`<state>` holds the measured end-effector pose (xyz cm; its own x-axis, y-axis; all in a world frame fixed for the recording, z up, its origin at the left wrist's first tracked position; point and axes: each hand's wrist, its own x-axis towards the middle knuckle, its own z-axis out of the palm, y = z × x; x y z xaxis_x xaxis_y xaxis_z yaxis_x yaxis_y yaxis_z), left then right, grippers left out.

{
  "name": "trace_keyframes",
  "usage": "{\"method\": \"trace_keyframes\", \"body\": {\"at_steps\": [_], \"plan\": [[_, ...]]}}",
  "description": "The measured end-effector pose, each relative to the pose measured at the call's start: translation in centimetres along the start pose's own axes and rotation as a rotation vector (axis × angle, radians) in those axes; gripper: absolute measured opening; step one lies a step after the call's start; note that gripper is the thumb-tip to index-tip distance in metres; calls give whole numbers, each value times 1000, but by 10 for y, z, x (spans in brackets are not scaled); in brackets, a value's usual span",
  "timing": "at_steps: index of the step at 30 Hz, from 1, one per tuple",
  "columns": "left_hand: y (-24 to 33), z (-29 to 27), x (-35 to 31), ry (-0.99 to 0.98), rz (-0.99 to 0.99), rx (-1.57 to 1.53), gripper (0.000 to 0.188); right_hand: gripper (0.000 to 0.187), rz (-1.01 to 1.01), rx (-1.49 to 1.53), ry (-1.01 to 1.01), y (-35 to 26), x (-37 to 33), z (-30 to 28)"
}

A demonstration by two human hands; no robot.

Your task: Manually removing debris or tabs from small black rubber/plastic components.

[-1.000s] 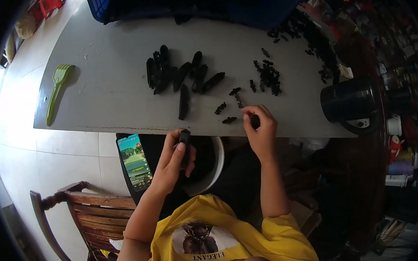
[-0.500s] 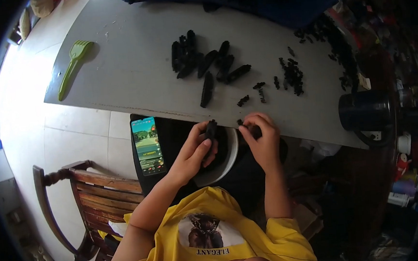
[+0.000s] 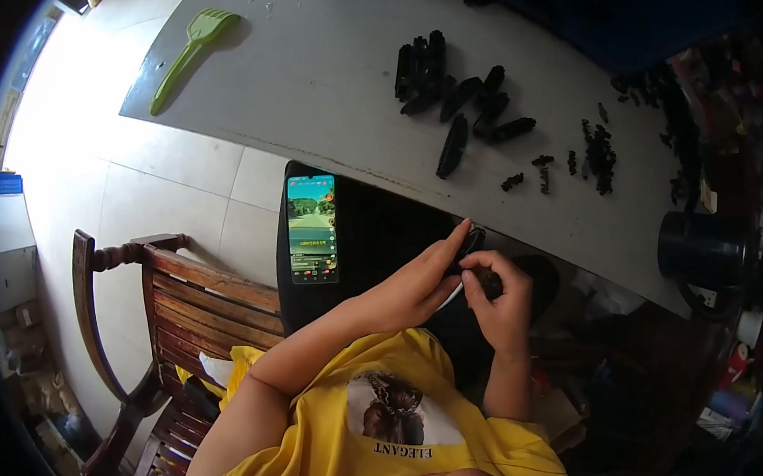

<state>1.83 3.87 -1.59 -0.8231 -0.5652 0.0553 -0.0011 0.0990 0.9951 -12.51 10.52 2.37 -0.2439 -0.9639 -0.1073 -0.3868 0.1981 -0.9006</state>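
Black and ridged, the long part (image 3: 471, 244) sits between the person's two hands, below the near edge of the grey table (image 3: 327, 91). Left hand (image 3: 426, 276) lies on its left side, the fingers stretched almost straight and pressed together, the thumb tucked nearer the body, so that the part is held between them. Right hand (image 3: 503, 305) comes in close from the right, curled, thumb and forefinger drawn together right by the part; a dark piece (image 3: 490, 283) rests inside its bent fingers, and I can't tell its full shape. Half a second ago the hands were apart, the left wrapped round the part and the right pinching a small black bit near the table edge; now they nearly meet, the left has flattened out, and that small bit is hidden from me. On the table the row of similar black parts (image 3: 451, 146) and the three loose small pieces (image 3: 544, 173) lie as they did. What shows of the held part points away from the person, its long axis running toward the table and leaning somewhat right; its near end is hidden by the fingers.
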Motion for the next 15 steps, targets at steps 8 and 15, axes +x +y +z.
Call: {"method": "trace_keyframes", "body": {"at_steps": [8, 15], "plan": [[0, 0, -1, 31, 25, -26, 61, 19, 80, 221, 174, 8, 1, 5], [16, -1, -1, -92, -98, -206, 58, 23, 257, 588, -11, 31, -5, -2]]}}
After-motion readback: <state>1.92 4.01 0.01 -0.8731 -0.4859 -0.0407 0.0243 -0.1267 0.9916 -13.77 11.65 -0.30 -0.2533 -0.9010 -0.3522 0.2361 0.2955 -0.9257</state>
